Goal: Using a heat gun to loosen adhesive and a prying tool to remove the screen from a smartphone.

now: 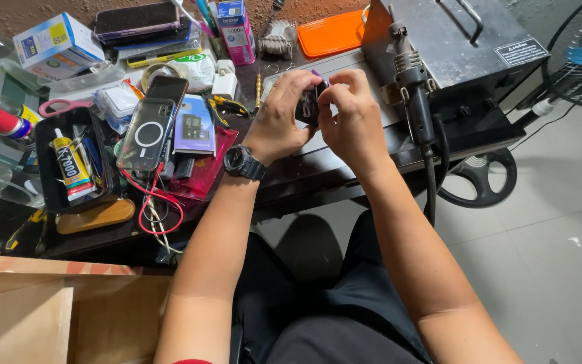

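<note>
1. Your left hand (279, 114) and right hand (348, 111) meet over the far edge of the dark workbench (291, 182), both closed round a small dark device (308, 104) held between them.
2. Left fingers curl over its top and left side; your right thumb and fingers pinch its right edge — a purple sliver shows at the top.
3. The device sits above the bench, just in front of a grey metal case (453, 47).
4. A black wristwatch (242, 162) is on your left wrist.
5. Right of your hands a rotary tool (412, 87) hangs against the case, its cord dropping down.
6. To the left lie a phone in a clear case (148, 135), a black tray (52, 189) with a glue tube (69, 165) — and an orange lid (331, 34) farther back.
</note>
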